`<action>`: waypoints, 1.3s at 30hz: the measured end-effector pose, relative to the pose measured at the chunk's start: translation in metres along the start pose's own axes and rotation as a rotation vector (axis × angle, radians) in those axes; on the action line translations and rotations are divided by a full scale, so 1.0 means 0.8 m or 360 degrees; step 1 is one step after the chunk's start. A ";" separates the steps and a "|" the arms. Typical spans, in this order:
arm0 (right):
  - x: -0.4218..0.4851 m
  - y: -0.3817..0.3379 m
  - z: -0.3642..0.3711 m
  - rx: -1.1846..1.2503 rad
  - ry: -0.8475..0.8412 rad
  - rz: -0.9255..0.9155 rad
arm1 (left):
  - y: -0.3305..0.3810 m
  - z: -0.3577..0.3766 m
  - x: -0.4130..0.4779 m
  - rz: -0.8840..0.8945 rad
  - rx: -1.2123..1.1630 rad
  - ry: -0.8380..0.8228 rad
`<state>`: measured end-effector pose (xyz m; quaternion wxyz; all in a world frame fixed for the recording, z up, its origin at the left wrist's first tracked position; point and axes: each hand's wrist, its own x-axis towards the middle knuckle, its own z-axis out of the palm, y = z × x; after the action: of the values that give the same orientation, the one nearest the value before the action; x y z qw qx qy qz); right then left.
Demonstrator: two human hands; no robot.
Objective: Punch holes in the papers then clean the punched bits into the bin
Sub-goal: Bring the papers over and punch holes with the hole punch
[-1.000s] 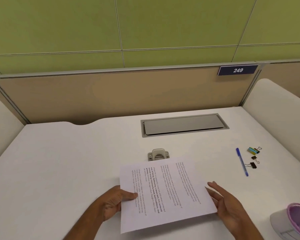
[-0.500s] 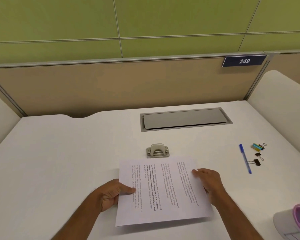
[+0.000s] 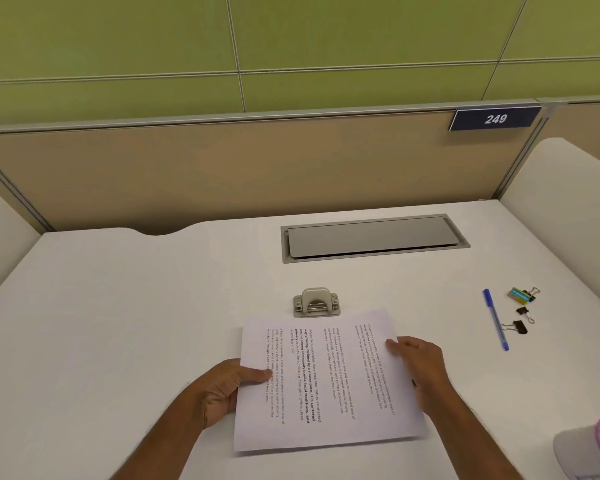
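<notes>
A stack of printed white papers (image 3: pixel 326 382) lies turned sideways on the white desk (image 3: pixel 118 323), near its front edge. My left hand (image 3: pixel 227 389) grips the papers' left edge, thumb on top. My right hand (image 3: pixel 420 365) rests on the right part of the sheets, fingers flat and pressing down. A small beige metal hole punch (image 3: pixel 316 302) stands just beyond the papers' far edge, its slot facing them; the papers almost touch it. A grey bin with a pink liner (image 3: pixel 593 448) shows at the bottom right corner, partly cut off.
A blue pen (image 3: pixel 496 319) and three binder clips (image 3: pixel 523 308) lie at the right of the desk. A grey cable hatch (image 3: pixel 374 237) is set into the desk behind the punch. A tan partition (image 3: pixel 222 174) closes the back; white side panels flank the desk.
My right hand came down from hovering beside the papers onto their right part. The papers have slid slightly toward the punch and lie squarer to it. The view shifted a little.
</notes>
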<state>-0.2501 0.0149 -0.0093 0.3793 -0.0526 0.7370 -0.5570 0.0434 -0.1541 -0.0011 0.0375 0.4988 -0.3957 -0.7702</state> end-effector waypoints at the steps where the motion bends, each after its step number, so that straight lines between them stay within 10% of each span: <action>1: 0.000 0.000 0.000 0.0007 -0.0002 0.0002 | 0.000 0.000 0.001 -0.0002 -0.0017 0.0015; 39: 0.025 -0.005 0.010 -0.0014 0.0018 0.0020 | 0.008 0.006 0.012 -0.0017 -0.0381 0.0255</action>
<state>-0.2609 -0.0027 -0.0167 0.3785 -0.0464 0.7418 -0.5517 0.0323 -0.1600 -0.0035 0.1240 0.5527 -0.2939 -0.7699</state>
